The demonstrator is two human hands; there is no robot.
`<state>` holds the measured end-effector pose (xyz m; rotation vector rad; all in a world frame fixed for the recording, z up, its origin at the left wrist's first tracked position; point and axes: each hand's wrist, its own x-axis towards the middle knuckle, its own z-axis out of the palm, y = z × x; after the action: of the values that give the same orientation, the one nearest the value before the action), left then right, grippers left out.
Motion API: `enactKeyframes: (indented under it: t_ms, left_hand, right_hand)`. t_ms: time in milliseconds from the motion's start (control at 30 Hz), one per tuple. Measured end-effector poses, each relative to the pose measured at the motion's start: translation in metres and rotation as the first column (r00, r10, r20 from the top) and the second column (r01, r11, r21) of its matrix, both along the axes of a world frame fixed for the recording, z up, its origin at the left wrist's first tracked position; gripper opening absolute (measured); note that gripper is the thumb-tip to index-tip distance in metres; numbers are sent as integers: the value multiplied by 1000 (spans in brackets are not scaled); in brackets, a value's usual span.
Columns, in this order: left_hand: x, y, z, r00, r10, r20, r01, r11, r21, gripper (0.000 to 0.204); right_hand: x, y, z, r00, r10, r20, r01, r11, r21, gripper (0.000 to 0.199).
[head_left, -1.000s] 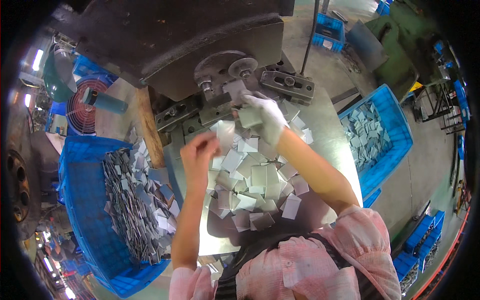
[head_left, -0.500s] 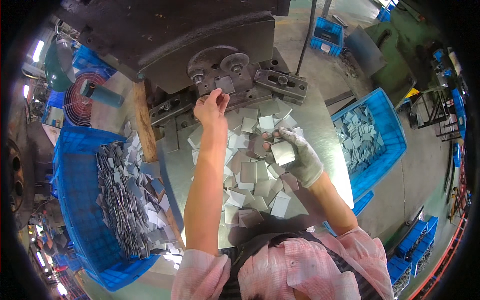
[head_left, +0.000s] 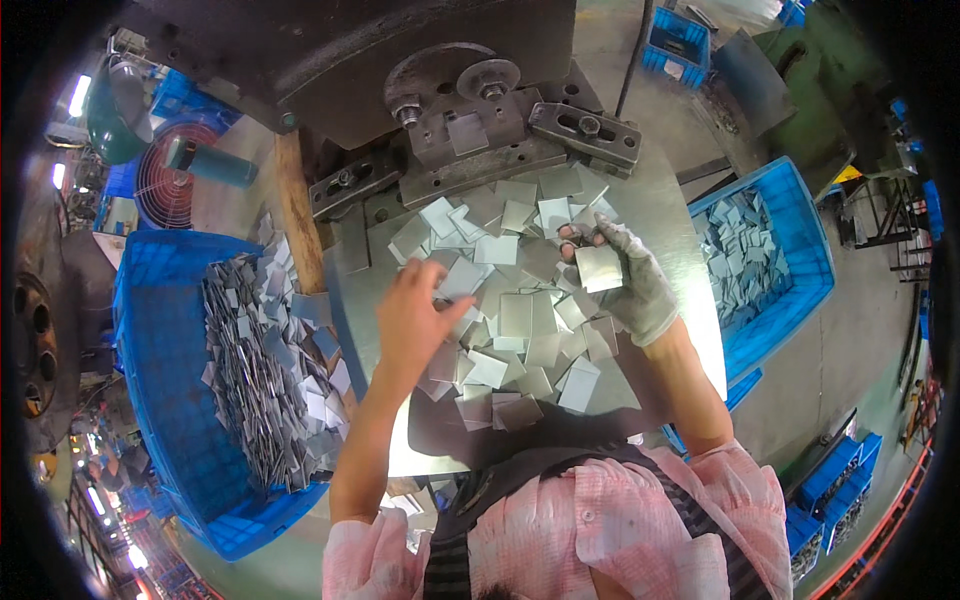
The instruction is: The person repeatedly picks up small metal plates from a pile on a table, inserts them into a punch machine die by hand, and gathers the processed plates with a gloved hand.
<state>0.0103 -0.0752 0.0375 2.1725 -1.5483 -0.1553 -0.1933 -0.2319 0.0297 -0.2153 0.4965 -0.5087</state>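
Observation:
My bare left hand is over the left side of a loose pile of small metal plates. Its thumb and fingers are curled about the edges of one grey metal plate. In my right hand, which wears a greyish, soiled glove with bare fingertips, a square metal plate faces up. Whether more plates lie beneath it is hidden. Beyond the pile, another plate rests in the die of a dark press, apart from both hands.
The heavy press looms over the far side of the metal table, with a slotted clamp at the die. A blue crate full of plates stands left by a wooden post; another blue crate of plates stands right.
My left hand has drawn back from the die to the pile, leaving the plate in the die uncovered. My right hand still holds its plate. The whole view has shifted slightly.

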Motion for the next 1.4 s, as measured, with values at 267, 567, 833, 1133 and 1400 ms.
enactKeyframes:
  t_ms: [267, 567, 833, 1133, 1400]
  left_hand:
    - [11, 9, 7, 998, -3, 55, 4, 1000, -10, 16]
    - [30, -56, 18, 282, 75, -956, -437, 898, -59, 14]
    - [28, -126, -6, -22, -33, -999, -553, 833, -15, 14]
    - [29, -124, 4, -137, 50, -989, -550, 827, 117, 20]
    - [36, -13, -3, 819, 256, -513, -378, 914, -147, 12]
  right_hand:
    - [46, -8, 9, 989, 127, -71, -127, 992, -1, 21]
    - [135, -38, 9, 970, -41, -239, 14, 993, -116, 27]
    - [26, -7, 7, 973, -153, -174, -9, 726, -688, 26]
    - [12, 2, 16, 994, -79, 75, 86, 992, -89, 20]
    - [10, 3, 6, 991, -113, 78, 105, 990, 95, 27]
